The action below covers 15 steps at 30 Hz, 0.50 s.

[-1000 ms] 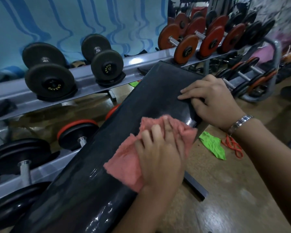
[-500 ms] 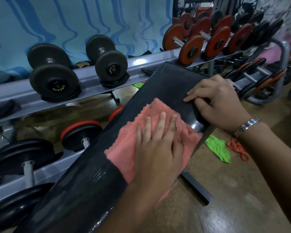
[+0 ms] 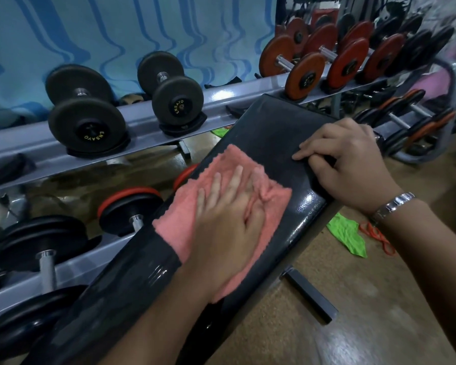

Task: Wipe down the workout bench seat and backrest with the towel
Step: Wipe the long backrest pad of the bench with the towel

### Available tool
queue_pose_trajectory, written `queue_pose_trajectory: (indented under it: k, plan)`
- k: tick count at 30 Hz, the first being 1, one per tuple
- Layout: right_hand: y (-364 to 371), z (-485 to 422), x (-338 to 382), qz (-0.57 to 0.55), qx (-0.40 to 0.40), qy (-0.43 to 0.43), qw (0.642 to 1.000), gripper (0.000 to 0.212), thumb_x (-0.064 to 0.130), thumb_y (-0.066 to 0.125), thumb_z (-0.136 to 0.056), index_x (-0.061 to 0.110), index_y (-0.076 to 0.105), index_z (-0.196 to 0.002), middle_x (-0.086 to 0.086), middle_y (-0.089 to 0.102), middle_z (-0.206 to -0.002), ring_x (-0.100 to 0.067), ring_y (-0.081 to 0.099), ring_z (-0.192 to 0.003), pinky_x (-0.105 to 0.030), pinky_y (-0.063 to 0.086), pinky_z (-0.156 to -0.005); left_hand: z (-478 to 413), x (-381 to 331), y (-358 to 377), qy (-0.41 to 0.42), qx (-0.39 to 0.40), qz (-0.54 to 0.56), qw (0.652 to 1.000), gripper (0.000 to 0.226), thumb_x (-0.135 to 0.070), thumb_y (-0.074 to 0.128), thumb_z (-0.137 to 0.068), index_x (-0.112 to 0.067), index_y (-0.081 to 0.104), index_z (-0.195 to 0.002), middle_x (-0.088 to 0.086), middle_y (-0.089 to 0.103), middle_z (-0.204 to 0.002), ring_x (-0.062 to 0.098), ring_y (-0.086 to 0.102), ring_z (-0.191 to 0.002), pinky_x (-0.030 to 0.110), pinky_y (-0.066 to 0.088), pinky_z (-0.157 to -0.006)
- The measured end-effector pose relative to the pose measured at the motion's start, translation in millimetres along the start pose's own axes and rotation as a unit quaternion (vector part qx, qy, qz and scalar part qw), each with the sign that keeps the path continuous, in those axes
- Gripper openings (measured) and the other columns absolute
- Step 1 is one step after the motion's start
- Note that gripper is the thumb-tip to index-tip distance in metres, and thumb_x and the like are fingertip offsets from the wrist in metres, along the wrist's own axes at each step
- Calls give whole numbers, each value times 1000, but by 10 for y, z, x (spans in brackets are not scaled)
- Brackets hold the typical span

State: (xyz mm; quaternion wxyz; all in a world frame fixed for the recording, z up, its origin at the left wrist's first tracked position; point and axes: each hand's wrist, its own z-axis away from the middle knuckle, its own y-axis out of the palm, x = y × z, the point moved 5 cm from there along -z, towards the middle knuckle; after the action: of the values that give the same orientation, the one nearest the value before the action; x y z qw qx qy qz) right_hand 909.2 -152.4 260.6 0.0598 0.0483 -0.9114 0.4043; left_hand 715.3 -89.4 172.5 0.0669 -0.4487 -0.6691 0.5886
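A black padded bench backrest (image 3: pixel 271 127) runs diagonally from the lower left up to the middle right. A pink towel (image 3: pixel 221 169) lies spread across its middle. My left hand (image 3: pixel 227 222) presses flat on the towel with the fingers spread. My right hand (image 3: pixel 350 162), a metal watch on the wrist, grips the pad's right edge near the far end, fingers on top and thumb down the side. The pad looks glossy below the towel.
A grey dumbbell rack (image 3: pixel 216 98) runs along the left and behind the bench, with black dumbbells (image 3: pixel 87 119) and orange ones (image 3: pixel 306 72). A green cloth (image 3: pixel 349 237) and a red band (image 3: pixel 377 235) lie on the floor to the right. A bench foot bar (image 3: pixel 309 295) sticks out below.
My left hand has slid the towel up the pad toward the far end and flattened it out. My right hand has kept its grip on the pad's edge.
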Motion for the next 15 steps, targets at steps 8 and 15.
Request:
queue_pose_trajectory:
  k: [8,15]
  plan:
    - [4,73,12,-19,0,-1,1000,28,19,57,-86,31,80,-95,15,70,-101,-19,56,-102,-33,29,-95,-612,414,-59,-79,-19,19,997,66,-53,16,-98,-37,23,-161,-9,12,-172,19,9,-159,50,9,-128]
    - [-18,47,1,-22,-13,-1,1000,31,25,50,-87,30,80,-95,14,71,-101,-19,56,-103,-30,26,-93,-720,535,-160,-45,-26,40,998,63,-52,22,-98,-39,25,-160,-10,16,-171,14,13,-158,41,12,-129]
